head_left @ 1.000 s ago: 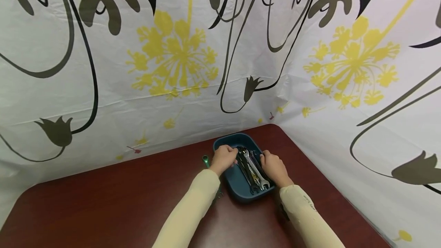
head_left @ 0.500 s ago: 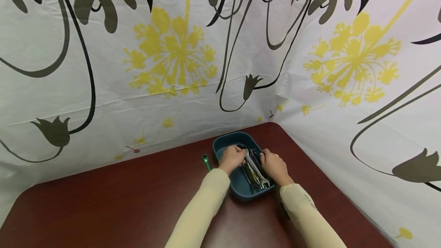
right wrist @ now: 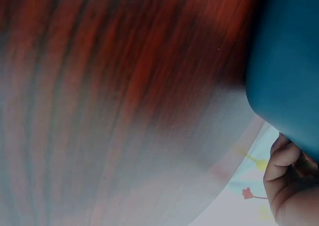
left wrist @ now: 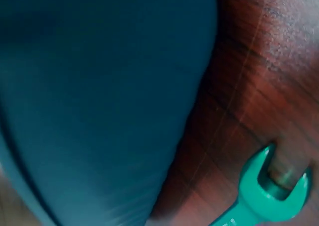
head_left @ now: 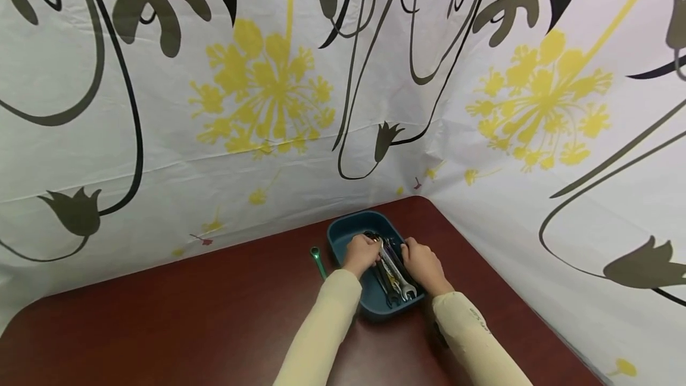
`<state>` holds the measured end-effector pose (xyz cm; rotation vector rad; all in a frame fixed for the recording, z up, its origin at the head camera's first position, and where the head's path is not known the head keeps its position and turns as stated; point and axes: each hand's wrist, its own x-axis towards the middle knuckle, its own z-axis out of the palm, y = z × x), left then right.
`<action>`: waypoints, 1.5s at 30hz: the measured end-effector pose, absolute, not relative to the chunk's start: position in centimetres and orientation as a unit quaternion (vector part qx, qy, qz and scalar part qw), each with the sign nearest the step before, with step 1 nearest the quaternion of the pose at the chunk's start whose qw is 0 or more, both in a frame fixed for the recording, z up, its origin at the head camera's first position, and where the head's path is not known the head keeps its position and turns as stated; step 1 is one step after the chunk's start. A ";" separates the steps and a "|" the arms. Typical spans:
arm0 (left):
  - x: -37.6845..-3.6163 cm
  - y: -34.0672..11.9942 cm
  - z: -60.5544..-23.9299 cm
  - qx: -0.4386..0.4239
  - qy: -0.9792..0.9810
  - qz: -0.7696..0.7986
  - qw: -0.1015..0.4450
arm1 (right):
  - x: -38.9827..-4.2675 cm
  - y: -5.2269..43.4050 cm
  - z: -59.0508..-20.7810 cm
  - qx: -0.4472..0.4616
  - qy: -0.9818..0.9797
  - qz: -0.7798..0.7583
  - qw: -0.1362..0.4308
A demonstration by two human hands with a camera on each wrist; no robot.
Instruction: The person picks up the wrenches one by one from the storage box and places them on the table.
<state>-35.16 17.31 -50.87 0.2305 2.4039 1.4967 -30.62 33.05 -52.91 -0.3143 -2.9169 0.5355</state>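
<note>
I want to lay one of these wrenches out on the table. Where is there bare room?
The widest bare stretch of the table lies left of the green wrench, out to the curtain. Right of the blue tray only a narrow strip remains. The tray itself is crowded: the wrenches and the left hand and right hand fill it.

Green wrench (left wrist: 266,193) cut off by the frame's lower edge; tray (left wrist: 99,101) blurred. Wrenches (head_left: 393,270) too small to count, fingertips possibly hidden among them.

Bright, even light; wrist views seemingly blurred.
</note>
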 end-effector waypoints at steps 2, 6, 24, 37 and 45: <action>-35.2 17.3 -51.2 0.078 0.843 0.511 0.148 | -30.5 33.0 -53.1 -0.106 -0.975 0.180 0.082; -34.8 17.3 -52.0 0.086 0.858 0.489 0.134 | -30.4 32.8 -53.3 -0.104 -0.976 0.170 0.083; -34.8 18.1 -53.7 0.103 0.894 0.418 0.125 | -30.7 33.0 -53.1 -0.109 -0.974 0.179 0.087; -35.1 18.4 -53.4 0.092 0.887 0.435 0.129 | -31.0 33.2 -52.9 -0.115 -0.971 0.186 0.094; -35.2 18.7 -53.6 0.090 0.900 0.410 0.115 | -30.8 33.3 -53.1 -0.116 -0.970 0.192 0.092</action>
